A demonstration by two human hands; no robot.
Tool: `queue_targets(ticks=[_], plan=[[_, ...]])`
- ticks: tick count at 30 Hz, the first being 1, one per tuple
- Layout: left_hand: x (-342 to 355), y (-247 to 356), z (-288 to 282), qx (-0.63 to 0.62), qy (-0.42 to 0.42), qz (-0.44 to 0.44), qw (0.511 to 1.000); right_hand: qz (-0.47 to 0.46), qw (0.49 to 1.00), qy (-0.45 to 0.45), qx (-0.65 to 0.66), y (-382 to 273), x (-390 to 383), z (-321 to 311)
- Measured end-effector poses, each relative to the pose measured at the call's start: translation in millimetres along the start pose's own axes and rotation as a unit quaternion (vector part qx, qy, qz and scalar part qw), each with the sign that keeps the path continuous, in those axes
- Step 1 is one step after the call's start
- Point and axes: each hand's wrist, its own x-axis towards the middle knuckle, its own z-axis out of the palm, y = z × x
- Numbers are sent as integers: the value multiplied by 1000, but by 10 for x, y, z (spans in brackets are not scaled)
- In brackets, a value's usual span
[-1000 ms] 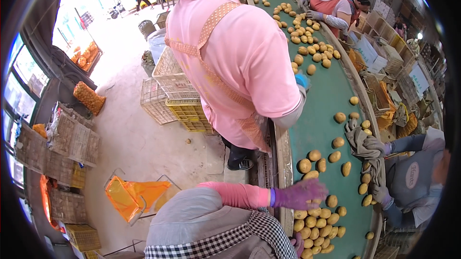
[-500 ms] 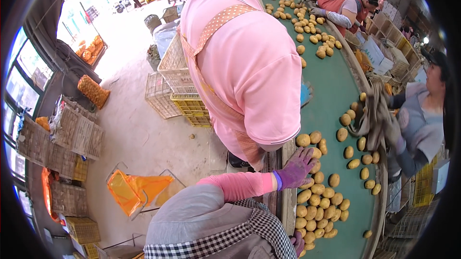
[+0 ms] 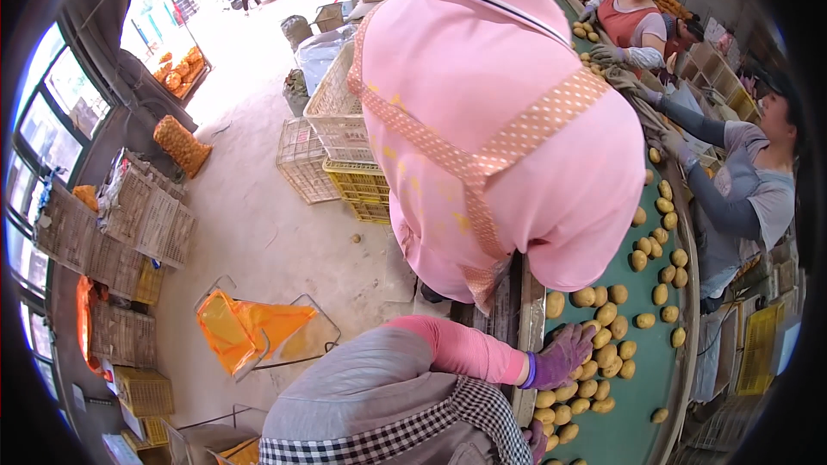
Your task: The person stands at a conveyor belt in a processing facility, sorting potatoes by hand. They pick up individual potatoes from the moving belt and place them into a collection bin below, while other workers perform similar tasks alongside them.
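My left hand [image 3: 564, 355], in a purple glove below a pink sleeve, lies over round yellow-brown potatoes [image 3: 607, 353] on a green conveyor belt [image 3: 648, 383]. Its fingers are stretched out across the potatoes and not wrapped round any. Low in the picture, my right hand [image 3: 536, 439], also in a purple glove, is at the belt's near edge beside more potatoes [image 3: 564, 432]. My body hides most of it, so its fingers cannot be made out.
A person in a pink shirt [image 3: 500, 120] leans over the belt just beyond my left arm. Across it, a co-worker in grey [image 3: 741, 172] reaches along the far edge. Stacked crates [image 3: 323, 120] and an orange sack on a metal frame [image 3: 250, 327] stand left.
My left hand has moved lower in the picture, among the potatoes. The person in pink has leaned right across the belt. The grey-clad co-worker's arms and dark cloth have shifted farther up the belt.
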Motion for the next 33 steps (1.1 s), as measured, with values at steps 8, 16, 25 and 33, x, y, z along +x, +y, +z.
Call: queue_targets(ticks=[8,16,25,33], plan=[[53,174,656,-248,245,184,919,-61,996,-3,-61,-174,359,-95],[-110,-731,219,-271,317,26,908,-181,932,77,-304,-86,673,-48],[-145,-826,57,-211,152,-40,965,180,959,135,-175,466,216,-951],[-93,-758,-96,-158,74,-24,984,162,957,167,-175,591,-126,-963]])
